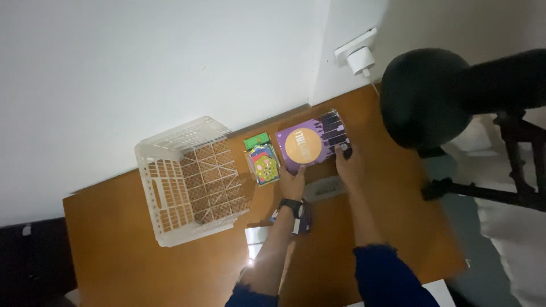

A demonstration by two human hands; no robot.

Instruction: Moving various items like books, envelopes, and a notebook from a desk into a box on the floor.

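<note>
**Both hands on a purple book beside an empty crate**

Dark blue sleeves [387,278] come up from the near edge of the head view, and both forearms reach across the brown wooden surface [114,250] toward the far wall. The left hand [293,183], with a black watch [290,206] on its wrist, rests its fingers on the near edge of a purple book [311,143] with a round orange patch on the cover. The right hand [348,162] presses down on the book's near right corner, fingertips bent over the edge; neither hand has closed round the book, and it lies flat on the surface, close to the wall.

As far as the view shows, little has been put away. The white plastic crate [190,179] at the left stands empty, its lattice floor bare, with the brown surface showing through it. Just left of the purple book, between it and the crate, lies a small stack of bright picture books [263,162], green on top at the far end, untouched. By my reading, those and the purple book are all outside the crate.

Near the hands, a grey flat object [325,187] lies just under the right wrist, and a small dark item [300,223] sits beneath the left forearm; I cannot tell what either is. A pale sheet [257,234] lies nearer still. At the far right, a white plug [360,59] sits in a wall socket, and a black padded stool [424,96] on a dark stand crowds the surface's right edge, close to the right arm.
</note>
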